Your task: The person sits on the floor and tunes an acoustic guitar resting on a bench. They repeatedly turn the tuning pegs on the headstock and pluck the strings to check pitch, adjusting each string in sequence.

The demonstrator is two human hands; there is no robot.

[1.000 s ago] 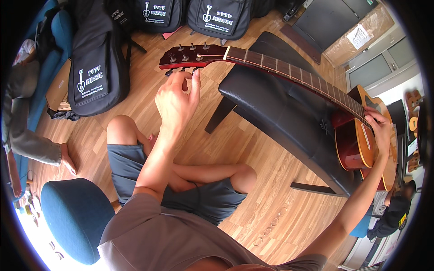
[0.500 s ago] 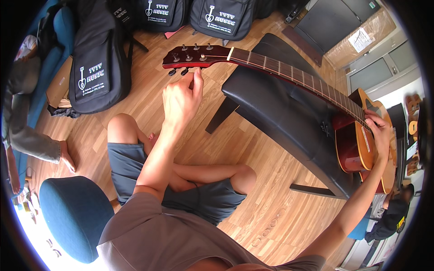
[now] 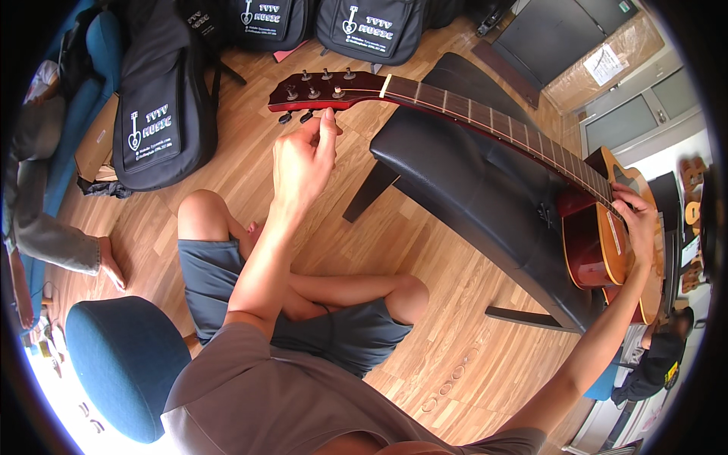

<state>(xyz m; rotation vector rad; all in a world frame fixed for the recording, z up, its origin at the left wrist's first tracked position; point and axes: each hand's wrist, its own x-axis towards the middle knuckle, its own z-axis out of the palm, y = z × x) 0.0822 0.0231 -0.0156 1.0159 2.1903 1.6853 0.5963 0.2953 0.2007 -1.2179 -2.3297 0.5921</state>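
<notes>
"Since the black padded bench (image 3: pixel 462 182) fills so much of the floor before you, where does the guitar (image 3: pixel 591 254) lie?"

"Its body is at the bench's right end. The neck (image 3: pixel 485 117) crosses above the seat toward my left, and the dark red headstock (image 3: pixel 302 99) stands out past the edge."

"And your grip?"

"My right hand (image 3: pixel 635 216) bends its fingers over the body end of the neck; whether they grasp anything, I cannot tell. With my left hand (image 3: pixel 303 163) I pinch thumb and forefinger together just under the headstock, seemingly on the tuning key nearest the neck, which they hide."

"How far along are you?"

"Early on, I'd judge. One post (image 3: pixel 338 92) looks to have a string (image 3: pixel 364 92) leading from it along the neck. The other five look bare, so those seem undone. How tight that string is, I can't make out."
</notes>
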